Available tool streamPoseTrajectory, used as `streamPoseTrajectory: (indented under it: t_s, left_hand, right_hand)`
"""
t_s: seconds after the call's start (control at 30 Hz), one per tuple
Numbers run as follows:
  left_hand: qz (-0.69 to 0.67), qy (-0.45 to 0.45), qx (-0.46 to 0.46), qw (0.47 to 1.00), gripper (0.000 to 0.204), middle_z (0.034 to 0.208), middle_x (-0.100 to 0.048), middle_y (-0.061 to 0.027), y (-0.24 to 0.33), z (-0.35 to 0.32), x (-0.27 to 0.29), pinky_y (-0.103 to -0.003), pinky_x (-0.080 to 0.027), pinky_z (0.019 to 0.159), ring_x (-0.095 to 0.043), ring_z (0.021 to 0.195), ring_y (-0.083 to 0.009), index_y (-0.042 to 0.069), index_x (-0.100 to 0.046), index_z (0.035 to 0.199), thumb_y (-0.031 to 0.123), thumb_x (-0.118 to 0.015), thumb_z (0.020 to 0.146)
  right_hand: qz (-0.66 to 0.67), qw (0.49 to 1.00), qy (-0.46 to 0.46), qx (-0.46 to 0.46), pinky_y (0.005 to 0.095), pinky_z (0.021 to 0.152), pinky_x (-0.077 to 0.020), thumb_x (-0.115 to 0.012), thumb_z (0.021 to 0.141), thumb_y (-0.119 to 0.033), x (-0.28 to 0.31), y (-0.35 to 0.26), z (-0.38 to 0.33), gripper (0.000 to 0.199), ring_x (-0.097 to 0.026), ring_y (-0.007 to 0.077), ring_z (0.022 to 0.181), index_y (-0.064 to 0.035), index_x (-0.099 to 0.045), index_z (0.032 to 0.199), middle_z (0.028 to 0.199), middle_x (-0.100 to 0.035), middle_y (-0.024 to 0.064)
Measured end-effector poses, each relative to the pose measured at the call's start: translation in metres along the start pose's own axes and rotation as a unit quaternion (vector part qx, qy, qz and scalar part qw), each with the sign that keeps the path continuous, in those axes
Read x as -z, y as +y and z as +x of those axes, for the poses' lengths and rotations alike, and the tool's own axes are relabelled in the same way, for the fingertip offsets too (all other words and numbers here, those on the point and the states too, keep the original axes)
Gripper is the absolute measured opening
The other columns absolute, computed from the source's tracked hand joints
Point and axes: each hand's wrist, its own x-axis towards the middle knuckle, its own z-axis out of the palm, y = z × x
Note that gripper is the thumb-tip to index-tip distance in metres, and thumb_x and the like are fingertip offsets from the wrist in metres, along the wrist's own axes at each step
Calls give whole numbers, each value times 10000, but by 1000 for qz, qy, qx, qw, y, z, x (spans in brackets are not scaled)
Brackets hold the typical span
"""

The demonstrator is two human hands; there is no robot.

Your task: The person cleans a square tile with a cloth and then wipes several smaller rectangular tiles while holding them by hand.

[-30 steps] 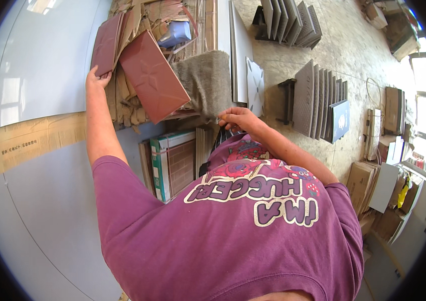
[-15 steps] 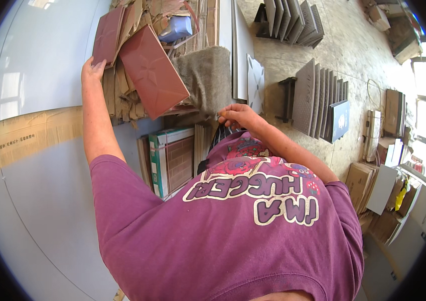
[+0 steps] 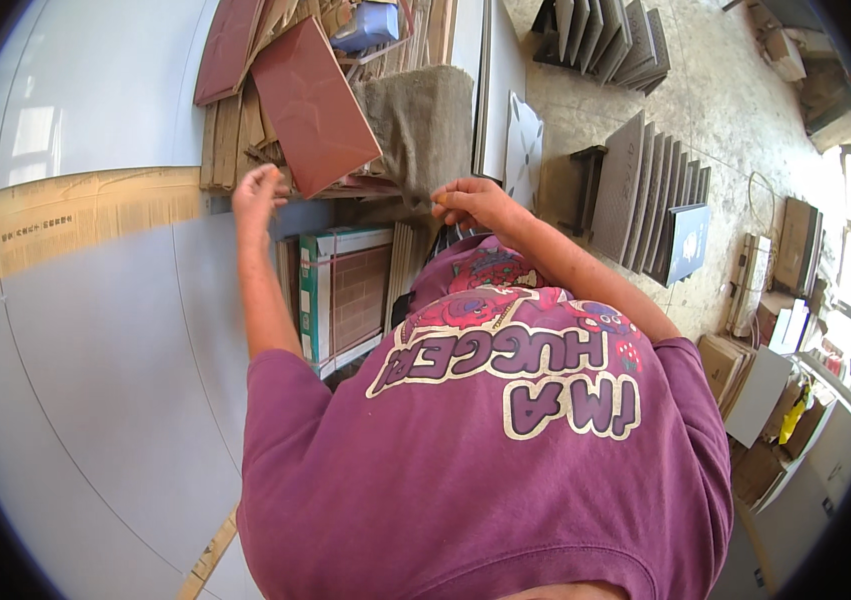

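My left hand (image 3: 260, 196) is in the air just below a glossy reddish-brown tile (image 3: 317, 105), slightly blurred, its fingers loosely bent and apart with nothing visible in them. That tile lies tilted over a stack of cardboard-edged boards. A second reddish-brown tile (image 3: 229, 52) leans at the upper left, apart from my hand. My right hand (image 3: 477, 204) is held in front of my body near the lower edge of a grey-brown cloth (image 3: 413, 125). Its fingers are curled and pressed together; whatever they may hold is hidden.
A blue plastic container (image 3: 367, 26) sits on the stack. Below stands a green-and-white box (image 3: 345, 290) with brick-patterned panels. Pale large slabs (image 3: 95, 300) cover the left side. Racks of grey textured tiles (image 3: 635, 195) stand on the concrete floor at right, near leaning boards.
My left hand has let go of the upper-left tile and come back toward me, to the right. My right hand has stayed nearly in place. The view has shifted slightly.
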Motion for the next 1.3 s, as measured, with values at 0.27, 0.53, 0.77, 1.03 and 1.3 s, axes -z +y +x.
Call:
streamPoseTrajectory:
  t_s: [0.27,0.53,0.77,1.03,1.3]
  left_hand:
    - [-91,77,47,992,401,804,-605,-99,-25,-44,-52,-277,-490,542,-612,671,-179,-7,-516,966,313,-683,790]
    - [-217,99,72,969,312,796,-611,-145,-20,-52,-61,-336,-534,605,-634,696,-243,-14,-491,952,214,-654,815]
    - [-313,85,70,943,286,866,-610,-169,-36,-47,-60,-381,-527,703,-626,786,-280,-15,-506,933,166,-676,791]
    - [-425,104,113,892,283,913,-587,-171,-46,-42,-64,-419,-512,797,-591,883,-297,-30,-524,948,112,-688,766]
    - [-436,136,110,883,260,881,-577,-134,-40,-46,-70,-397,-503,823,-572,856,-255,-32,-536,924,110,-684,765]
  right_hand:
    - [-20,1000,-16,4,226,586,-436,-562,848,-254,1,2,-6,253,-549,86,712,-48,-595,990,872,-644,32]
    - [-22,999,-28,17,226,574,-435,-561,846,-250,4,5,-14,249,-547,85,691,-51,-597,992,866,-644,29]
    - [-20,999,-23,11,208,578,-427,-564,849,-248,5,7,-21,242,-548,71,679,-57,-596,994,860,-640,15]
    - [-14,1000,-24,14,214,563,-424,-569,847,-246,5,12,-23,245,-541,74,671,-47,-601,987,857,-642,23]
    - [-15,1000,-18,13,214,563,-411,-573,847,-252,6,12,-26,247,-533,74,673,-49,-595,986,857,-640,23]
